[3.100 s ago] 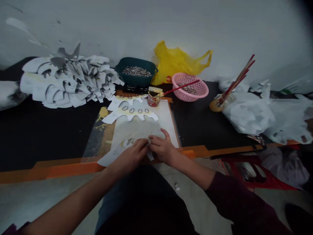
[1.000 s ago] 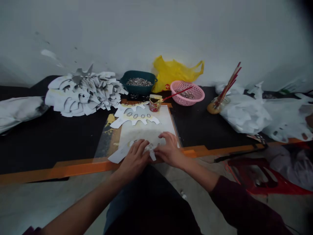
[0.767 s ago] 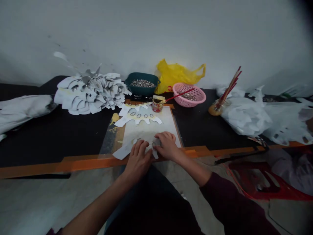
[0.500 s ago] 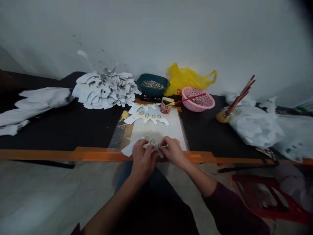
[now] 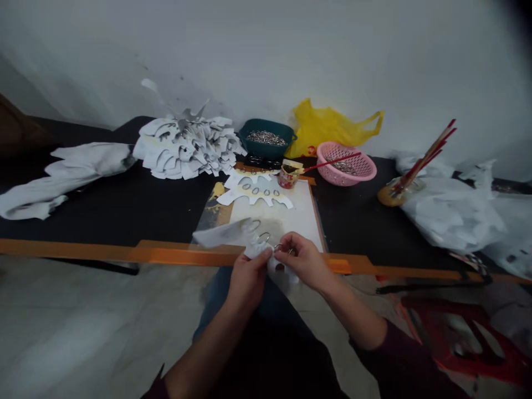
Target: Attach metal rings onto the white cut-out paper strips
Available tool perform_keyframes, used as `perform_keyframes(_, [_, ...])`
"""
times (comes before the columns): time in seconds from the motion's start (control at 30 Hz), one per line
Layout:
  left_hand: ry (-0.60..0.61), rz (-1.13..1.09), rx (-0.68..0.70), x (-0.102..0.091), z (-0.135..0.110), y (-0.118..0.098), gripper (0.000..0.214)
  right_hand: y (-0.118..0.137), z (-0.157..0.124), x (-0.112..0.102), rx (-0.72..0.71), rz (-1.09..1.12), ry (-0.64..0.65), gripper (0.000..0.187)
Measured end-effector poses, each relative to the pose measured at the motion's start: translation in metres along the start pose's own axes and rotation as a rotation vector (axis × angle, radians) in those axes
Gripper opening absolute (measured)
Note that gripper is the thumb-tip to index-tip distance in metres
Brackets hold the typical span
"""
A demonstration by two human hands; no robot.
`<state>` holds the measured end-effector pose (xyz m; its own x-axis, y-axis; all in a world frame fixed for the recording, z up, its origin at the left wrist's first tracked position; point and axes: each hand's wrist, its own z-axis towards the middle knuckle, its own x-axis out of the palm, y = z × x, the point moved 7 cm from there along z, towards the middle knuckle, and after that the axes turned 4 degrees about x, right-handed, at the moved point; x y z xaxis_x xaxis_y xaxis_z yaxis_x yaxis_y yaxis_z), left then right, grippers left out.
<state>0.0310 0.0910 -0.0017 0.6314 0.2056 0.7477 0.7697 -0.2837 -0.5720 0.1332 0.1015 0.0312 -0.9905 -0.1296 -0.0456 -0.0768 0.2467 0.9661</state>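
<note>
A white cut-out piece (image 5: 224, 233) with several metal rings along it is held at the table's front edge. My left hand (image 5: 249, 277) pinches it between thumb and fingers. With closed fingertips, my right hand (image 5: 302, 259) grips a metal ring (image 5: 277, 247) at the piece's right part; the fingers partly hide it. Two more rings stand up from the piece left of there. Beyond my hands, another white scalloped piece (image 5: 257, 198) with a row of rings lies on the white board (image 5: 297, 213). A small tin (image 5: 287, 176) with a red-handled stick stands behind it.
A heap of white pieces (image 5: 187, 152) lies at the back left. A green basket (image 5: 266, 138) and a pink basket (image 5: 347, 164) hold metal rings. Behind is a yellow bag (image 5: 328, 130). On the right are a jar with red sticks (image 5: 393, 195) and white plastic bags (image 5: 453, 213).
The left hand has shifted toward me and grips farther along the white piece, whose left end now lifts. The right hand stays at the rings. The view has shifted slightly.
</note>
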Motion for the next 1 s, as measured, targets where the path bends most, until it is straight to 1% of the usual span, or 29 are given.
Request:
perform_keyframes(0.07, [-0.023,-0.030,-0.047,-0.004,0.001,0.005,0.024,-0.006,0.002,-0.003,0.032,0.057,0.017,0.027])
perform_keyframes(0.2, [-0.035,0.027,0.016,-0.008,0.001,0.003,0.025,-0.011,0.005,-0.008,0.104,0.163,0.090,0.026])
perform_keyframes(0.27, [-0.031,0.076,0.038,-0.008,0.002,0.003,0.025,-0.009,0.005,-0.010,0.102,0.150,0.104,0.025])
perform_keyframes(0.33, [-0.027,0.095,0.043,-0.009,0.002,0.005,0.027,-0.008,0.005,-0.010,0.084,0.089,0.104,0.024])
perform_keyframes(0.4, [-0.018,0.089,0.028,-0.011,0.002,0.008,0.033,-0.007,0.005,-0.011,0.035,-0.005,0.064,0.021])
perform_keyframes(0.47, [0.000,0.077,-0.007,-0.014,0.001,0.012,0.037,-0.006,0.004,-0.012,-0.041,-0.099,-0.011,0.017])
perform_keyframes(0.53, [0.026,0.065,-0.042,-0.016,0.001,0.015,0.034,-0.006,0.002,-0.013,-0.091,-0.145,-0.079,0.014])
perform_keyframes(0.57, [0.042,0.057,-0.053,-0.018,0.000,0.015,0.032,-0.007,0.002,-0.012,-0.095,-0.144,-0.093,0.013])
perform_keyframes(0.67, [0.088,0.047,-0.085,-0.020,-0.001,0.015,0.026,-0.010,0.000,-0.007,-0.066,-0.073,-0.099,0.014])
perform_keyframes(0.77, [0.123,0.082,-0.106,-0.022,-0.004,0.012,0.027,-0.009,-0.002,-0.003,-0.047,-0.001,-0.087,0.014])
perform_keyframes(0.87, [0.157,0.106,-0.089,-0.023,-0.009,0.007,0.029,-0.005,-0.004,0.000,-0.063,-0.026,-0.085,0.013])
perform_keyframes(1.0, [0.266,0.036,-0.112,-0.016,-0.017,0.003,0.034,0.001,-0.006,-0.005,-0.085,-0.079,-0.118,0.009])
